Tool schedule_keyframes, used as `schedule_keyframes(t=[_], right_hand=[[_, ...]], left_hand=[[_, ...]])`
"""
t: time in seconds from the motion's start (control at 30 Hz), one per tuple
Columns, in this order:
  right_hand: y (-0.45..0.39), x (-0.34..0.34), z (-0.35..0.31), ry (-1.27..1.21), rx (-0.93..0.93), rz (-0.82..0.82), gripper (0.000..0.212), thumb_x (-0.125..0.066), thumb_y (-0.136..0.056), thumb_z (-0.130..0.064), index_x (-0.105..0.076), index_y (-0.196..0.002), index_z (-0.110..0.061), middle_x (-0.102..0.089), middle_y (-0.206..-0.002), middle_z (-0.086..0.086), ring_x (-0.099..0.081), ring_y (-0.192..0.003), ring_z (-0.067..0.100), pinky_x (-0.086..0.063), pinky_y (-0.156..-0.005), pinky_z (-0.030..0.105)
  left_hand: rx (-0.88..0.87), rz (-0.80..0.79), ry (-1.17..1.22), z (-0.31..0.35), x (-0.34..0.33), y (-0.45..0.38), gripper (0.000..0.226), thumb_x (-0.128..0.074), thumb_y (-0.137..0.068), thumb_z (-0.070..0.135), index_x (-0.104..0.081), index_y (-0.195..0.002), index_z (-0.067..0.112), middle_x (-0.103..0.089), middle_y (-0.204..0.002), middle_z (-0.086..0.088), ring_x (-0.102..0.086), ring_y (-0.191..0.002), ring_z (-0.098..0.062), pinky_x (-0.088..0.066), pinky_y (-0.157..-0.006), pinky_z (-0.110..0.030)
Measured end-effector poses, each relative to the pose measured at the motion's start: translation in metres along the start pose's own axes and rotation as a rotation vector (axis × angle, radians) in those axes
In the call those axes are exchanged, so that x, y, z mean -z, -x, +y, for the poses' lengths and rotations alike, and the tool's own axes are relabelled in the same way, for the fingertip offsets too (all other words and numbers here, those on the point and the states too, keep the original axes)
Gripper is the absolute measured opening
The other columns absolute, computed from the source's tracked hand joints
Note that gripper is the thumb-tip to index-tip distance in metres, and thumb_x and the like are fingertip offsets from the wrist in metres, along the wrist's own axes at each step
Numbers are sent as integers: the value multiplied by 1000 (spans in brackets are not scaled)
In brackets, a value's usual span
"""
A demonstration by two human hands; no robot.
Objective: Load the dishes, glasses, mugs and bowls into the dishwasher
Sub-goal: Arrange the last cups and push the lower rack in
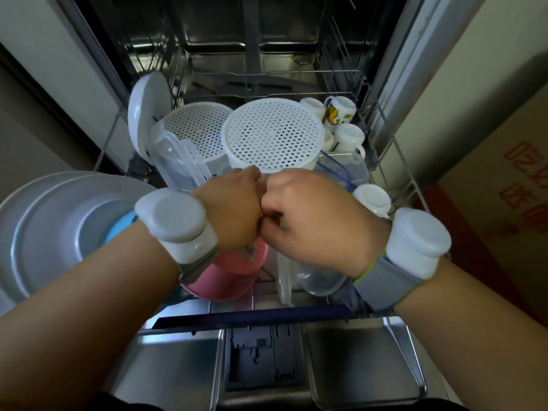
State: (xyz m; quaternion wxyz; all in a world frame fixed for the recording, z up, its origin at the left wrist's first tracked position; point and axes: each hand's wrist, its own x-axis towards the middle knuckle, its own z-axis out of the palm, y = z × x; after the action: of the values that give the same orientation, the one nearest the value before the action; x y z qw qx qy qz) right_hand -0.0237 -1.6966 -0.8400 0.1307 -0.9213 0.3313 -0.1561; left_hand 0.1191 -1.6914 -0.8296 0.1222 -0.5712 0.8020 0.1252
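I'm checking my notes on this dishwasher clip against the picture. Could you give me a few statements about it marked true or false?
1. The dishwasher rack is pulled out over the open door. True.
2. Both hands are held apart at the rack's sides. False: the left hand and right hand meet knuckle to knuckle over the rack's middle.
3. A pink bowl sits below the left wrist. True.
4. The mugs stand at the rack's left side. False: they are at the back right.
5. Two white perforated baskets lie in the rack. True.
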Motion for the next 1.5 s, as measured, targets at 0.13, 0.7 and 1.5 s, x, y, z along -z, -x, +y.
schedule_keyframes(t=[0.13,0.7,1.5], right_hand=[[-3,0,-5,-43,80,-2,23,-53,-73,-26,-57,-55,-12,-51,-63,0,-52,-60,20,-46,-55,36],[-1,-12,-50,-103,239,-630,25,-61,-87,-15,-62,-112,-18,-64,-98,3,-60,-86,23,-51,-73,33],[-106,-23,31,342,-392,12,13,-53,-93,-24,-56,-105,-22,-61,-101,-2,-47,-107,26,-28,-87,41]], left_hand=[[56,-10,113,-6,-13,-8,44,-57,-88,16,-46,-128,3,-49,-130,-13,-49,-118,-29,-41,-99,-38],[-113,158,92,-23,-6,-13,39,-39,-100,30,-44,-136,14,-51,-129,-6,-51,-116,-23,-44,-96,-43],[211,515,67,-62,2,-55,32,-48,-91,14,-44,-122,17,-62,-104,-4,-58,-92,-27,-43,-82,-37]])
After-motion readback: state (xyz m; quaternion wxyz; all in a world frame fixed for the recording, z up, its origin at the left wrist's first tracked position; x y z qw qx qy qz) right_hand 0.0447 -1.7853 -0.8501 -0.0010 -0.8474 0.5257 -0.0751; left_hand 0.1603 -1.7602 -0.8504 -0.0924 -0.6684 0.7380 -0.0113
